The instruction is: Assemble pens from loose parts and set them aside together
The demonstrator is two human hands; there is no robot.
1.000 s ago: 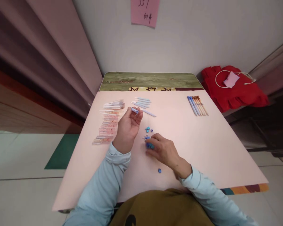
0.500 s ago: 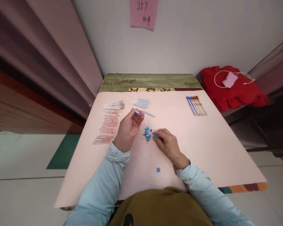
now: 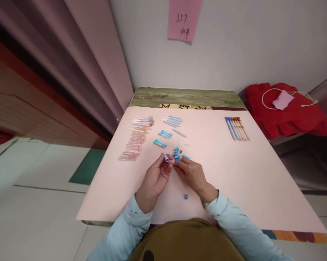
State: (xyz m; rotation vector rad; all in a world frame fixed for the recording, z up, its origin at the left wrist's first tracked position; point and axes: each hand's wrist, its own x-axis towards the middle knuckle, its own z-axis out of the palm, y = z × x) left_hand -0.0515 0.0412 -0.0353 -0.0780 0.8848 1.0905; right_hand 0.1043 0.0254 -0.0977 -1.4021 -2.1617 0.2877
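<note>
My left hand (image 3: 155, 179) holds a short blue pen barrel (image 3: 166, 158) between thumb and fingers, its open end tilted toward me. Close beside it, my right hand (image 3: 193, 175) is pinched at the fingertips, and whatever small piece is in them is too little to make out. Just beyond the fingertips lies a small heap of blue and turquoise pen parts (image 3: 176, 154), partly hidden by my right hand. A single blue piece (image 3: 186, 197) sits nearer to me. Two groups of turquoise and blue barrels (image 3: 160, 144) lie past my left hand.
Slim pale-blue pen pieces (image 3: 172, 120) and a separate one (image 3: 179, 132) lie farther back. Clear and pink barrels (image 3: 134, 139) line the left side. Blue and brown topped pens (image 3: 236, 128) lie at the right. A red cushion (image 3: 285, 108) is beyond the table's right edge.
My left hand has come back toward me with the barrel, down beside my right hand. The turquoise barrel groups it covered now show. The camera view has shifted slightly.
</note>
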